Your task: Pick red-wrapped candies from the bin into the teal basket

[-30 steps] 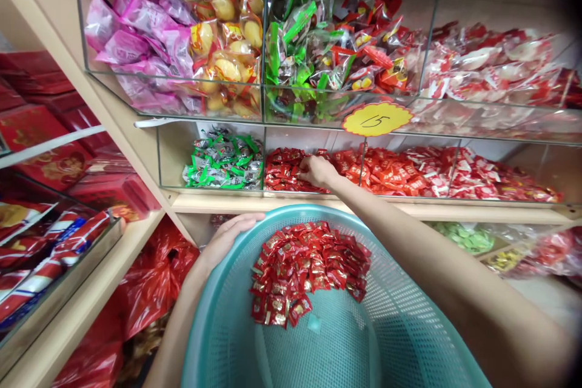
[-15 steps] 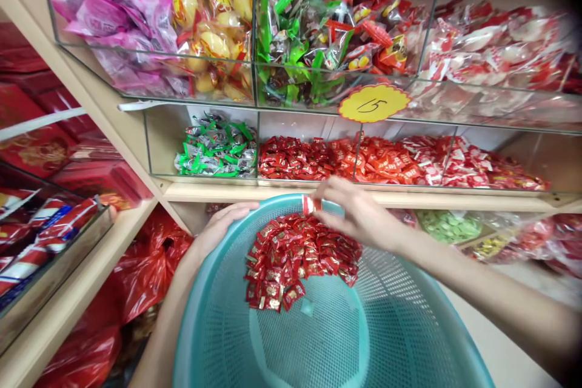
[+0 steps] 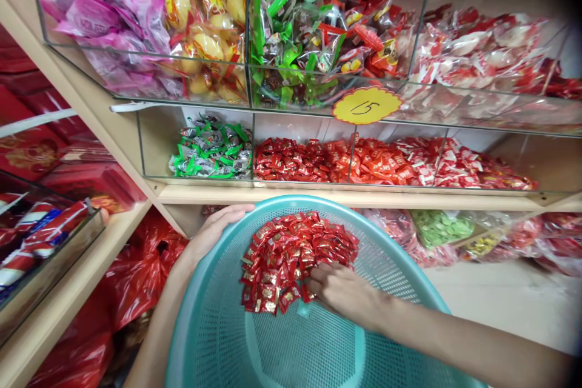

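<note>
A teal plastic mesh basket (image 3: 313, 339) stands tilted towards me below the shelf. My left hand (image 3: 218, 227) grips its upper left rim, with the thumb out of sight. Inside, a heap of small red-and-gold wrapped candies (image 3: 284, 254) lies against the far wall. My right hand (image 3: 339, 291) reaches into the basket from the right, its fingers curled into the lower right edge of the heap. The fingertips are hidden, so how many candies are in them does not show.
Clear bins above the basket hold purple packets (image 3: 95, 15), egg-shaped sweets (image 3: 209, 45) and red candies (image 3: 291, 159). A yellow price tag (image 3: 367, 104) marked 15 hangs in front. Red plastic bags (image 3: 145, 273) are at left; bagged green sweets (image 3: 443, 227) sit low right.
My right hand has come down from the basket's far rim, where it held a red-and-white wrapped piece, into the candy heap. That piece no longer shows. My left hand stays on the rim.
</note>
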